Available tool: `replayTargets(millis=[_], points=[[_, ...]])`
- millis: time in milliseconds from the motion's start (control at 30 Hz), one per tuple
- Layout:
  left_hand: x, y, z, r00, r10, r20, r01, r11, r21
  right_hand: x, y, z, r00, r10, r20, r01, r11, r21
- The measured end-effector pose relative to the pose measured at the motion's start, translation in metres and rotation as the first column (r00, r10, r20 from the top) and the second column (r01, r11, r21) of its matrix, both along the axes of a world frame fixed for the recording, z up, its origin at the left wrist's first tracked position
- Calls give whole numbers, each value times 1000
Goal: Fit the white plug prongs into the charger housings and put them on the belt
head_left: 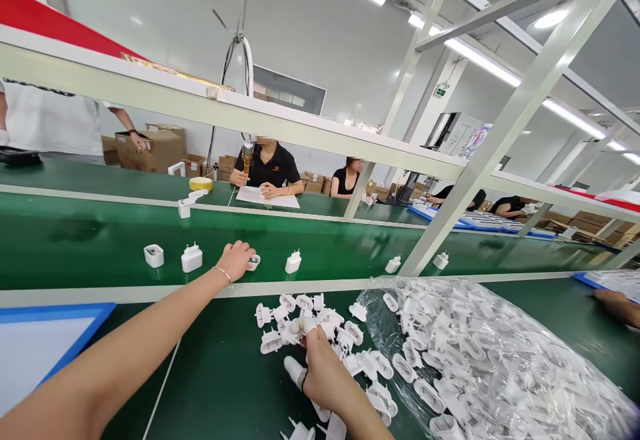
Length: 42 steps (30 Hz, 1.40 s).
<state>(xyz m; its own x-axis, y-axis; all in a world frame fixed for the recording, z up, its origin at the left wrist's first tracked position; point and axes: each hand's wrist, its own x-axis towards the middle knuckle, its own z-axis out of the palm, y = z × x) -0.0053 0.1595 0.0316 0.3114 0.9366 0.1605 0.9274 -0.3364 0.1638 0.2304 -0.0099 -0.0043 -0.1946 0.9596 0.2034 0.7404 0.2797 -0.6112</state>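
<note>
Two casings, fingers clamped: left hand, right hand; plastic bag holds more.

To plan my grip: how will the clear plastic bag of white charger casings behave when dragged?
Probably floppy: the clear plastic bag looks thin and creased. The white plastic casings inside seem light and loose, so they'd likely shift. Its glossy film may slide easily on the green bench top.

"What is the left hand wearing?"

"A thin metal bracelet is circling its wrist."

"And the right hand?"

"A dark banded bracelet is sitting around that wrist."

"Are any sleeves covering the arms?"

"No, both forearms are showing bare."
</note>
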Motion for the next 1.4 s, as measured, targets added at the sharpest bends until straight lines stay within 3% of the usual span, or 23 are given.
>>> replayTargets(millis=[100,200,300,400,533,800,933,1133,1400], points=[[-8,-37,16,999,-45,27,45,999,-13,-2,3,2,999,-51,-12,50,998,-39],[-10,-95,21,975,-176,134,189,978,-90,-3,6,7,995,-46,-89,46,999,3],[-3,-147,13,926,-268,266,324,926,-196,-6,5,9,971,16,-237,-5,999,49],[7,-173,-3,922,-239,306,324,908,-267,-11,1,10,927,45,-372,-41,999,17],[14,-173,-16,916,-178,360,290,914,-284,-19,-3,14,914,43,-403,-37,999,22],[15,-169,-19,914,-62,400,214,913,-348,-30,-9,18,928,169,-331,-153,985,74],[16,-167,-20,915,-94,392,235,915,-329,-35,-9,16,963,228,-146,-225,974,37],[17,-165,-22,919,-85,386,222,918,-328,-43,-13,18,979,169,117,-172,985,9],[16,-167,-26,869,-52,491,251,904,-347,-49,-19,25,885,164,435,-149,986,-70]])
